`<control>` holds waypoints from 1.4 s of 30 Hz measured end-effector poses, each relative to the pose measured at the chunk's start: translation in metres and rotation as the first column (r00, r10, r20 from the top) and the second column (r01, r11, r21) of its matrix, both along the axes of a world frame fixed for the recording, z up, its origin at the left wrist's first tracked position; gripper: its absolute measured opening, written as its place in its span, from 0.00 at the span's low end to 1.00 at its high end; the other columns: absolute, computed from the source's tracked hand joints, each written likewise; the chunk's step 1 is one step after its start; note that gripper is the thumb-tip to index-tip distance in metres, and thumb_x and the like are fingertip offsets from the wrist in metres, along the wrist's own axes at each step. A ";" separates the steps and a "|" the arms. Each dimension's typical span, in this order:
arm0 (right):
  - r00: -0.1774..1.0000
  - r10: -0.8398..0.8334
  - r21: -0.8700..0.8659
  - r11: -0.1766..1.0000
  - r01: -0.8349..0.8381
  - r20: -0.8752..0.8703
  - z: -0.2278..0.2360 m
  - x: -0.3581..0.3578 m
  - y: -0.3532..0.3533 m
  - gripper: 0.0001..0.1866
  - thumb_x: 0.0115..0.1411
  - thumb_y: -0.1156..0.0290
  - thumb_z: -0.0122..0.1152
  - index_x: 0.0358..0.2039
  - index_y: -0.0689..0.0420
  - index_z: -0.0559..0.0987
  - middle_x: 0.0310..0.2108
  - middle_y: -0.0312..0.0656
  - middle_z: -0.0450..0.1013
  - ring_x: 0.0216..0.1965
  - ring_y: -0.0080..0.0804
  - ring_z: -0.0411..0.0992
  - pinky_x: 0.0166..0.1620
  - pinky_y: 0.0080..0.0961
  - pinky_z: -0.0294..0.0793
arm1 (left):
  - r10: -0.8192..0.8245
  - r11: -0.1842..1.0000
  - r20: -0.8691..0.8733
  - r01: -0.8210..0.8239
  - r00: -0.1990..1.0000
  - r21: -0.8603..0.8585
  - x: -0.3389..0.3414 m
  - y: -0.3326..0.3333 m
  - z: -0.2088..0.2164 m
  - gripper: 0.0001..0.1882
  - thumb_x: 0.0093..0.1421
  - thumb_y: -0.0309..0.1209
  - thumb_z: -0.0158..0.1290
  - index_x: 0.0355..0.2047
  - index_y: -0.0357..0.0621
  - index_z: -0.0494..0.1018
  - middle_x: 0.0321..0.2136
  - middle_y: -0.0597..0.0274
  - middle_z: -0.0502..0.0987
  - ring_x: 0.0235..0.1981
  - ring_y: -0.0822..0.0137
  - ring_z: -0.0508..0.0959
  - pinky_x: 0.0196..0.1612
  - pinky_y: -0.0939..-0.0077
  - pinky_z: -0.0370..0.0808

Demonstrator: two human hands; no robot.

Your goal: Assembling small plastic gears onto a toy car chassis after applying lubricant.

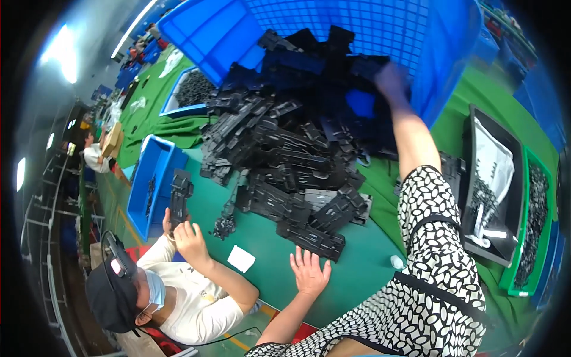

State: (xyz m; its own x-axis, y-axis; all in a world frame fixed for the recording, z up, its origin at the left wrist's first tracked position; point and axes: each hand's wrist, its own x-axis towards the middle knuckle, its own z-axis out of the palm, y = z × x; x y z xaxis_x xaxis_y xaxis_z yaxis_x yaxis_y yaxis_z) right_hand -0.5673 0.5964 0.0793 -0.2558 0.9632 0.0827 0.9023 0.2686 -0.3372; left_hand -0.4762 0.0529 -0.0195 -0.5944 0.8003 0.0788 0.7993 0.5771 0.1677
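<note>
My left hand [310, 272] rests low on the green table with its fingers spread, fingertips against the near edge of a long black plastic part [315, 239]. My right arm stretches far forward into a large blue crate [443, 65] lying on its side. In the crate's shade, my right hand [392, 84] is beside black plastic parts [297, 68]; its fingers are smeared and too dark to read. From the crate mouth a big heap of similar black parts [285, 149] spills onto the table.
At left, a co-worker in a dark cap [113, 291] handles a black part [180, 193]. Small pieces fill a blue bin [156, 160], a blue tray [168, 107], a black tray [470, 178] and a green tray [510, 284]. A white paper [241, 259] lies on the table.
</note>
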 end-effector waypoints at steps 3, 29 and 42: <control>0.989 -0.144 -0.060 0.988 0.145 0.017 -0.035 0.003 0.013 0.38 0.51 0.53 0.58 0.59 0.58 0.58 0.57 0.53 0.61 0.60 0.51 0.56 0.58 0.51 0.53 | -0.014 1.000 0.020 0.014 1.000 -0.001 0.000 0.004 -0.001 0.23 0.53 0.45 0.53 0.41 0.40 0.67 0.50 0.51 0.62 0.59 0.43 0.54 0.59 0.42 0.49; 0.567 -0.292 -0.523 0.798 -0.300 -0.771 -0.071 -0.009 -0.078 0.31 0.37 0.54 0.74 0.35 0.66 0.77 0.32 0.47 0.76 0.31 0.35 0.74 0.35 0.32 0.74 | -0.007 0.999 -0.065 0.011 0.998 0.049 -0.002 0.003 -0.006 0.22 0.54 0.43 0.51 0.41 0.36 0.67 0.49 0.47 0.64 0.60 0.43 0.55 0.61 0.42 0.48; 0.707 0.289 0.127 0.953 -0.274 -0.645 0.056 -0.004 -0.273 0.19 0.47 0.68 0.61 0.39 0.62 0.72 0.39 0.53 0.70 0.43 0.50 0.67 0.45 0.42 0.69 | -0.021 0.995 -0.108 0.031 0.994 0.097 0.005 0.005 -0.010 0.22 0.54 0.40 0.52 0.41 0.35 0.66 0.48 0.45 0.64 0.59 0.44 0.57 0.60 0.45 0.51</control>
